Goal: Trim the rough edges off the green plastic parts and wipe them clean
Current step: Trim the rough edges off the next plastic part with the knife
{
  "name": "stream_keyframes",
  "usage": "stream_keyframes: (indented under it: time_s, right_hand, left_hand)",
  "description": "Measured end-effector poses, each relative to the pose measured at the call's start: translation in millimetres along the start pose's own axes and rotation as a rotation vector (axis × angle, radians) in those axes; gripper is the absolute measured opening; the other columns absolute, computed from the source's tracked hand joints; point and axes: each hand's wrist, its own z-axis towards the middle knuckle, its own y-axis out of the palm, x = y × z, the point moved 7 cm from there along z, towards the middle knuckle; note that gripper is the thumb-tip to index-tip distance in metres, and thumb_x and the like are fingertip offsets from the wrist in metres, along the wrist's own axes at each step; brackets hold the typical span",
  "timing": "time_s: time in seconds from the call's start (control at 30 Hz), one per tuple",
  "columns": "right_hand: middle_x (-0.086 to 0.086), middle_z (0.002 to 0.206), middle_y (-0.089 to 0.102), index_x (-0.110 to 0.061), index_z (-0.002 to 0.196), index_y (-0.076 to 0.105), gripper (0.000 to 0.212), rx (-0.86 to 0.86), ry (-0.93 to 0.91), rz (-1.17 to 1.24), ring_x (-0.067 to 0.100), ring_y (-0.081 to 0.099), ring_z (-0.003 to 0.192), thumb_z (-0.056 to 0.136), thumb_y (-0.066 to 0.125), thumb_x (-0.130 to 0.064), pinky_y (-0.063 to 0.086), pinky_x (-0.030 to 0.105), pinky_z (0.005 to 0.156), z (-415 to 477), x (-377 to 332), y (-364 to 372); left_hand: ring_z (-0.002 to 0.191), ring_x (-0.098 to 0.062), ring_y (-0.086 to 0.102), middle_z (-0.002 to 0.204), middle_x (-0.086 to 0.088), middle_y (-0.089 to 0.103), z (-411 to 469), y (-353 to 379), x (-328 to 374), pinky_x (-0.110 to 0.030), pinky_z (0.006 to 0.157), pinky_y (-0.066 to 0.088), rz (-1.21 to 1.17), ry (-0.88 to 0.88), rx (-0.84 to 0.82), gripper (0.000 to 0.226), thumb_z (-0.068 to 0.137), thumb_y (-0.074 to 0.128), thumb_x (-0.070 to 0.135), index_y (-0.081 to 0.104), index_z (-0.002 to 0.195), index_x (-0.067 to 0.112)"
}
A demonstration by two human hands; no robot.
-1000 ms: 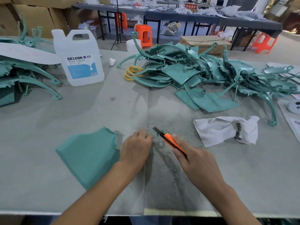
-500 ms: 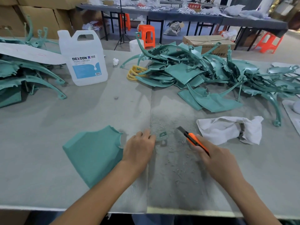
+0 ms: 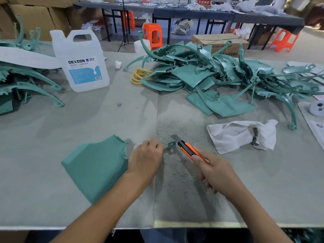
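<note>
Trimming stage, 1 part in work. The left hand (image 3: 145, 160) holds the flat green plastic panel (image 3: 94, 165) near centre, fingers curled over its right end. The right hand (image 3: 215, 174) grips the orange utility knife (image 3: 188, 149), blade extended beside the panel's thin tab. Green shavings (image 3: 177, 172) litter the near table. Wiping is judged pending: the white cloth (image 3: 242, 135) lies untouched at right. The pile of green parts (image 3: 201, 74) at far right probably awaits processing.

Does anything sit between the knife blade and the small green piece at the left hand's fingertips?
Nothing visible does. The knife in the right hand has its blade right beside the small green piece held by the left hand; only loose shavings lie around them.
</note>
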Motion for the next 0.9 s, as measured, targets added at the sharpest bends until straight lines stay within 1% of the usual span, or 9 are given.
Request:
stream_keyframes:
  time_s: [0.07,0.13,0.23,0.37,0.43,0.5,0.7,0.83,0.9]
  right_hand:
    - [-0.002,0.056,0.060,-0.066,0.122,0.059,0.032,-0.022,0.017,0.001,0.013,0.055,0.043,0.100,0.053,-0.043,0.043,0.026,0.039,3,2,-1]
    - [-0.002,0.055,0.058,-0.063,0.120,0.062,0.030,-0.045,0.031,0.018,0.013,0.053,0.043,0.101,0.053,-0.042,0.041,0.025,0.039,5,3,-1]
    - [-0.005,0.053,0.053,-0.063,0.117,0.064,0.028,-0.107,0.067,0.069,0.014,0.051,0.043,0.103,0.050,-0.042,0.037,0.023,0.036,4,9,-2]
    - [-0.004,0.052,0.053,-0.073,0.110,0.060,0.030,-0.136,0.087,0.086,0.014,0.051,0.042,0.103,0.047,-0.046,0.036,0.022,0.036,2,15,-2]
    - [-0.002,0.055,0.054,-0.072,0.111,0.060,0.030,-0.122,0.098,0.076,0.014,0.051,0.042,0.103,0.047,-0.047,0.036,0.022,0.037,2,17,-1]
    - [-0.002,0.054,0.055,-0.069,0.116,0.060,0.029,-0.107,0.098,0.058,0.013,0.052,0.042,0.103,0.046,-0.048,0.037,0.022,0.037,2,16,-1]
    - [-0.007,0.051,0.052,-0.067,0.119,0.060,0.030,-0.087,0.068,0.076,0.011,0.049,0.042,0.104,0.046,-0.046,0.037,0.023,0.037,-1,14,-3]
    - [-0.004,0.054,0.053,-0.070,0.117,0.058,0.030,-0.061,0.044,0.095,0.012,0.049,0.043,0.104,0.048,-0.045,0.039,0.025,0.038,-3,14,-3]
    - [-0.004,0.052,0.054,-0.069,0.117,0.058,0.030,-0.043,0.038,0.054,0.012,0.051,0.041,0.103,0.049,-0.044,0.041,0.025,0.039,-3,14,-3]
  left_hand:
    - [0.050,-0.023,0.056,0.065,-0.008,0.058,-1,-2,0,-0.028,0.040,0.041,0.012,-0.003,-0.001,0.036,0.040,0.082,-0.010,0.065,0.066,0.009]
    - [0.048,-0.023,0.055,0.063,-0.009,0.058,-1,-4,1,-0.027,0.039,0.040,0.007,0.006,0.015,0.038,0.037,0.082,-0.011,0.065,0.065,0.008]
    - [0.049,-0.024,0.055,0.064,-0.009,0.058,-1,-3,2,-0.027,0.039,0.039,-0.002,0.011,0.015,0.038,0.037,0.083,-0.011,0.065,0.064,0.009]
    - [0.050,-0.023,0.055,0.065,-0.008,0.058,-1,-1,1,-0.028,0.039,0.037,0.000,0.002,0.011,0.037,0.038,0.085,-0.008,0.064,0.063,0.010]
    - [0.050,-0.022,0.055,0.066,-0.007,0.058,-1,-1,1,-0.028,0.040,0.035,0.002,0.007,0.021,0.037,0.039,0.086,-0.007,0.064,0.064,0.011]
    - [0.051,-0.021,0.055,0.067,-0.006,0.058,-2,0,1,-0.028,0.041,0.035,0.010,-0.001,0.025,0.037,0.041,0.086,-0.007,0.064,0.065,0.011]
    - [0.057,-0.021,0.056,0.075,-0.005,0.060,-3,3,-2,-0.028,0.046,0.033,-0.018,-0.027,0.028,0.031,0.052,0.078,-0.008,0.064,0.071,0.013]
    - [0.067,-0.024,0.057,0.085,-0.008,0.060,-3,9,-4,-0.030,0.053,0.032,-0.062,-0.040,0.012,0.026,0.066,0.069,-0.011,0.064,0.082,0.010]
    - [0.078,-0.024,0.056,0.096,-0.008,0.058,-2,14,-6,-0.030,0.059,0.033,-0.092,-0.042,-0.020,0.023,0.079,0.060,-0.008,0.062,0.093,0.011]
